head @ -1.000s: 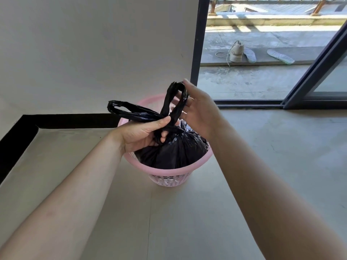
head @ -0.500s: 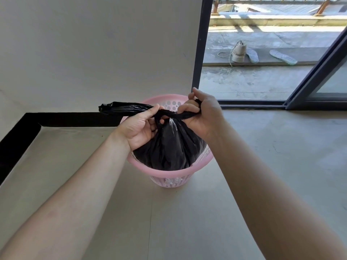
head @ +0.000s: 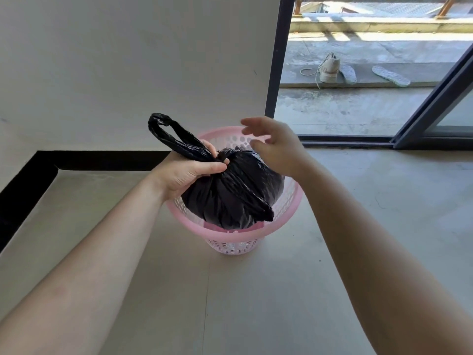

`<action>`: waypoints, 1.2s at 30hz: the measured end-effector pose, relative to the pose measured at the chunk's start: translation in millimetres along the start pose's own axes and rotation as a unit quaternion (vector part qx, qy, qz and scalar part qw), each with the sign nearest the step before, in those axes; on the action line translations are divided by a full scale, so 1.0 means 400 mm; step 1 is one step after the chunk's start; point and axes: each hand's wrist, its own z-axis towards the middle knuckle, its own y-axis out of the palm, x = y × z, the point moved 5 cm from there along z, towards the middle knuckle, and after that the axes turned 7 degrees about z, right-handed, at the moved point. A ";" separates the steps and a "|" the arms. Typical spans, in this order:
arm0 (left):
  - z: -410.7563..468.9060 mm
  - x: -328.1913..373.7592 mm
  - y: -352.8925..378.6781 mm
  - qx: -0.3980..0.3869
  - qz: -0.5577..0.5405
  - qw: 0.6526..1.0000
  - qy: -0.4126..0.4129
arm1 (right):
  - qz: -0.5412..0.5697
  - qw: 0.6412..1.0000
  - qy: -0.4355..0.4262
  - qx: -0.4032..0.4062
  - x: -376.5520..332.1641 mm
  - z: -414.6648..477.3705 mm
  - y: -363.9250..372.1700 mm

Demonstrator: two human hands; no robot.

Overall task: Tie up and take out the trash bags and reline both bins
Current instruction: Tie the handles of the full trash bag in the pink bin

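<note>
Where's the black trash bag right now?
Centre of head view: the black trash bag sits partly in the pink bin, neck gripped by the left hand.

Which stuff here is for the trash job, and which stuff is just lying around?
For the job:
black trash bag, knotted, partly lifted out
pink bin under it
left hand, gripping the bag's neck
right hand, fingers relaxed, holding nothing

Just lying about, outside:
shoe with loose laces
insoles, two of them, beside the shoe
</note>
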 end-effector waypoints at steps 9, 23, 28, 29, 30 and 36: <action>0.001 -0.005 -0.005 0.067 0.172 0.982 0.043 | 0.026 0.976 0.151 -0.155 0.087 -0.018 0.066; -0.017 0.024 -0.007 0.303 0.324 0.886 0.134 | 0.032 0.969 0.150 -0.194 0.085 -0.027 0.093; 0.000 -0.039 -0.031 0.314 0.197 0.929 0.012 | 0.028 0.977 0.117 -0.177 0.062 -0.024 0.102; 0.003 -0.046 -0.025 0.289 0.147 0.946 -0.007 | 0.034 0.978 0.118 -0.171 0.062 -0.023 0.101; 0.005 -0.049 -0.015 0.253 0.097 0.962 -0.023 | 0.039 0.978 0.121 -0.164 0.065 -0.024 0.099; 0.011 -0.064 0.010 0.050 -0.136 0.985 -0.097 | 0.048 0.984 0.123 -0.121 0.092 -0.033 0.082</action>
